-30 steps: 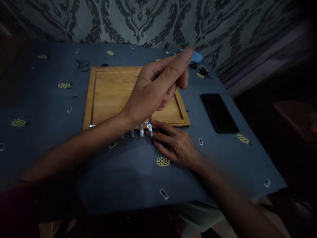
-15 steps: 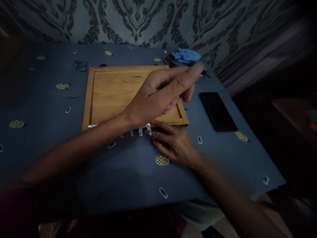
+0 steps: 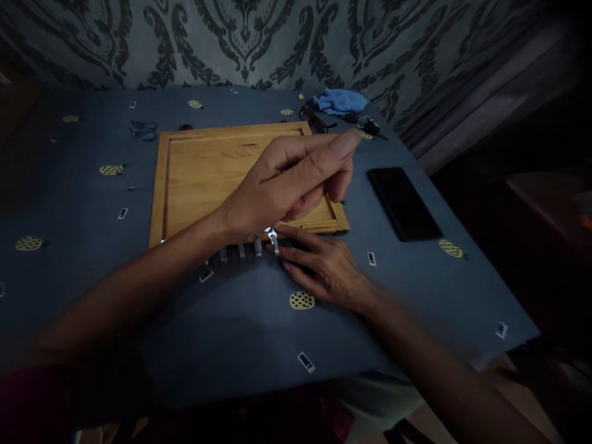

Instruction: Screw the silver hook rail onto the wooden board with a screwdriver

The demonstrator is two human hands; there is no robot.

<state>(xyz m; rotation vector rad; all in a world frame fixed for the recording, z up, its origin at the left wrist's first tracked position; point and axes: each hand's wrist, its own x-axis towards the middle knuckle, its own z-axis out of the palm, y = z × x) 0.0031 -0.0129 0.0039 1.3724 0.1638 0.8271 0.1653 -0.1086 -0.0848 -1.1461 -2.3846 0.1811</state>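
The wooden board (image 3: 208, 172) is lying on the counter (image 3: 240, 345), and a row of metal hooks (image 3: 258, 248) is sticking out along its near edge. The left hand (image 3: 289, 182) is hanging over the right half of the board with its fingers curled inward; whether it is gripping anything I cannot tell, since its own back is hiding the palm. The right hand (image 3: 326, 268) is resting at the board's near edge with its fingers stretched out, not clenched, and their tips are touching the board's edge and the rightmost hook (image 3: 274, 242). A black phone (image 3: 404, 203) is lying to the right of the board. Beyond the board's far right corner, a blue cloth (image 3: 342, 102) is sitting crumpled, with dark glasses (image 3: 307, 111) lying just beside it. Beyond the board's far left corner, a small grey object (image 3: 144, 130) is lying, too dim to make out.
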